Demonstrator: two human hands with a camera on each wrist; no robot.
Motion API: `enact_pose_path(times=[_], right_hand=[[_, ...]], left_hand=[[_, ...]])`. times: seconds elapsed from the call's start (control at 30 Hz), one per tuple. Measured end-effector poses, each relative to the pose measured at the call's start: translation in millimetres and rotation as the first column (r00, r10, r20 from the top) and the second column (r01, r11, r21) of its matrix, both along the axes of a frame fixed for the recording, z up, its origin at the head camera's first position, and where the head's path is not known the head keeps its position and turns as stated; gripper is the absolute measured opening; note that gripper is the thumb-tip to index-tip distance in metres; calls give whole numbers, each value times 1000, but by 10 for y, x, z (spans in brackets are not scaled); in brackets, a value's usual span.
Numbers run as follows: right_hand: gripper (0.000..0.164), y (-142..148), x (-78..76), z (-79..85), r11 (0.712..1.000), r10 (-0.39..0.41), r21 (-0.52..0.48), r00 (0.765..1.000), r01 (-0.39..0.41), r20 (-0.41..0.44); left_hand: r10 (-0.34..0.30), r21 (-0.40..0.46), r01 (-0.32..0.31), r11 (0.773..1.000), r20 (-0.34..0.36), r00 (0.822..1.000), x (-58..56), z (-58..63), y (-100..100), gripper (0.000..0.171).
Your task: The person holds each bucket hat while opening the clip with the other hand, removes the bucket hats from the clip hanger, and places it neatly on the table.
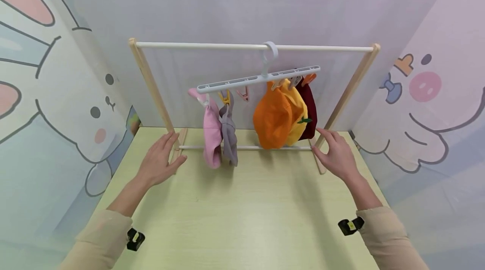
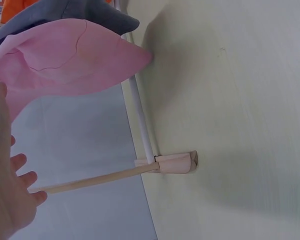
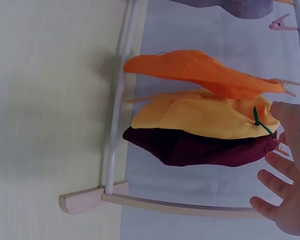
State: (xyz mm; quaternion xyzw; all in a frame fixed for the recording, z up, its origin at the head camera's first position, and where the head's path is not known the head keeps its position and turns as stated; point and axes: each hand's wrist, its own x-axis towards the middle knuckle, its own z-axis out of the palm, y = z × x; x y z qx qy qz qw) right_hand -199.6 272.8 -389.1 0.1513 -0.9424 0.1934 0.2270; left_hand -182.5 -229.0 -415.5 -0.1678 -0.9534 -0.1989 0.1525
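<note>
My left hand [image 1: 158,161], fingers spread and relaxed, overlaps the foot of the rack's left post in the head view. On the other side, my right hand [image 1: 335,154] is held with loose fingers beside the maroon hat [image 1: 307,112] and the right post. A white hanger [image 1: 257,79] hooks over the drying rack's top bar [image 1: 201,45] and tilts, its left end lower. Clothespins hold a pink hat [image 1: 212,135] and a grey hat [image 1: 229,135] at its left. An orange hat [image 1: 270,118], a yellow hat [image 1: 297,112] and the maroon one hang at its right. Neither hand holds anything.
Between the two groups, a pink clothespin [image 1: 244,94] hangs with nothing in it. Wooden posts [image 1: 153,84] and a low white crossbar [image 1: 248,148] frame the rack on the pale table [image 1: 242,215]. Cartoon-printed curtains [image 1: 75,105] enclose the back and both sides.
</note>
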Motion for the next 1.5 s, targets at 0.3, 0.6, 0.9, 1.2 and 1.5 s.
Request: enact_pose_path(times=[0.3, 0.6, 0.9, 1.2, 1.5], right_hand=[[51, -140, -17, 45, 997, 15, -78, 999, -18, -38], [46, -276, -56, 45, 991, 22, -129, 998, -29, -56], [38, -428, -150, 110, 988, 49, -142, 993, -64, -105], [37, -575, -144, 136, 976, 68, -207, 997, -74, -35], [37, -661, -184, 157, 967, 101, -227, 993, -114, -68]], left_hand=[[-27, 58, 29, 998, -22, 999, 8, 52, 171, 69], [-46, 84, 51, 995, -62, 997, -23, 70, 286, 70], [-18, 120, 29, 992, -89, 996, -53, 107, 383, 66], [-6, 197, 37, 980, -154, 988, -83, 56, 456, 63], [3, 231, 22, 973, -109, 994, -101, 48, 541, 63]])
